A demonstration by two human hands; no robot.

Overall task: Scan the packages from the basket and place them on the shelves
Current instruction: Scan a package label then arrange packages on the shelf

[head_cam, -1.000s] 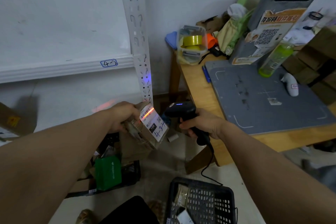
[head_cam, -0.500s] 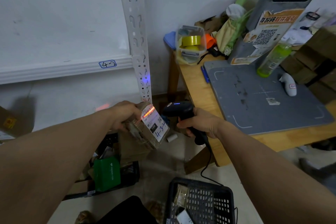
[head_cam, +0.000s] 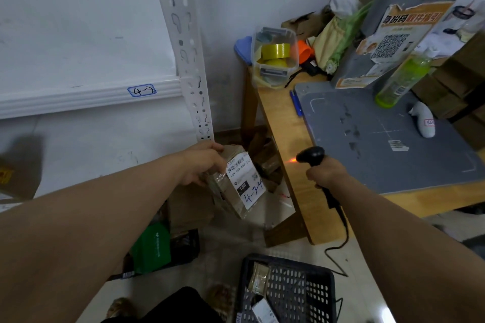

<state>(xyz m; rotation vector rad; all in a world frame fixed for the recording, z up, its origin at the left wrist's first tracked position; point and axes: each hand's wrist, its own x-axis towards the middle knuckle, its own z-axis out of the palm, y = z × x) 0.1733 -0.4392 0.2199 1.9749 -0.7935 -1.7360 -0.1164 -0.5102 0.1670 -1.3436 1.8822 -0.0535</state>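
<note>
My left hand [head_cam: 200,162] grips a small brown cardboard package [head_cam: 236,181] by its upper left end; its white label, hand-marked "4-3-4", faces me. To the right, my right hand [head_cam: 325,172] holds a black corded barcode scanner [head_cam: 311,156], apart from the package, its red light falling on the wooden table edge. The black mesh basket [head_cam: 291,288] sits on the floor below, with a few small packages inside. The white shelf [head_cam: 86,98] tagged "4-2" spans the upper left, next to its perforated upright [head_cam: 183,42].
A wooden table [head_cam: 282,118] at right carries a grey scanning mat [head_cam: 380,134], a tape tub [head_cam: 274,56], a green bottle [head_cam: 401,78] and a kiosk post [head_cam: 409,16]. Brown boxes [head_cam: 267,160] sit under the table. A green parcel [head_cam: 152,246] lies on the floor; a cardboard box [head_cam: 15,168] is at far left.
The scanner has swung right, away from the package; its red line left the label and now lands on the table edge. The package tilted slightly, still held by my left hand.
</note>
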